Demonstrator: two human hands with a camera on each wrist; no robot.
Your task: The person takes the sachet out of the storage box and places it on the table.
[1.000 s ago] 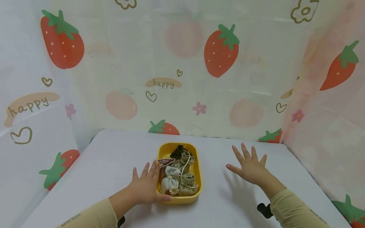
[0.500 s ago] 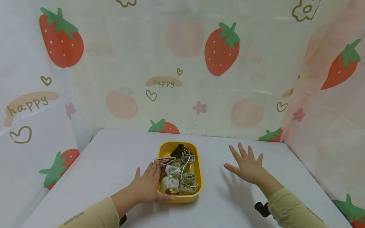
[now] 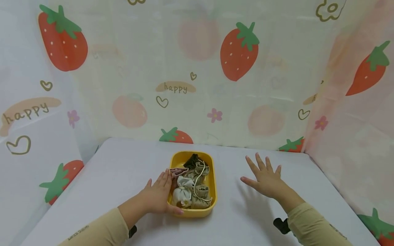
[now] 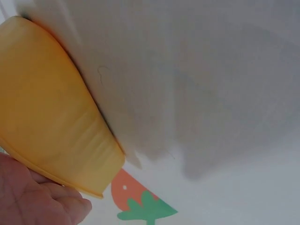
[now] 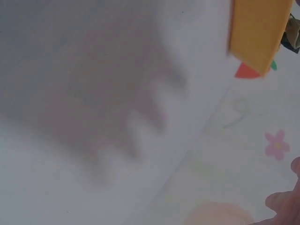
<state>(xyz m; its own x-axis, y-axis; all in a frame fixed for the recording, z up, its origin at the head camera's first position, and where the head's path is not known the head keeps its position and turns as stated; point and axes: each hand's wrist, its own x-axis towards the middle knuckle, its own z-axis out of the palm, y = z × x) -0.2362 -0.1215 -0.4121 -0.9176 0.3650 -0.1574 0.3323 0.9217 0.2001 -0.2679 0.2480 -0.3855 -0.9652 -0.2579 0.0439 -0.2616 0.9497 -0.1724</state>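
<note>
Here, left hand [image 3: 157, 198] against tray [image 3: 213, 191] edge.

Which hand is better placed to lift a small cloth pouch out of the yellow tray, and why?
Probably the right hand: it hovers open and free beside the yellow tray. The left hand rests against the tray's near left side, steadying it, so it is occupied. The cloth pouches lie between them.

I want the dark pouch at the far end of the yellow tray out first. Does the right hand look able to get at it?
Probably yes. The right hand hovers open beside the yellow tray, the dark pouch lies on top and uncovered, and the left hand touches only the opposite side.
</note>
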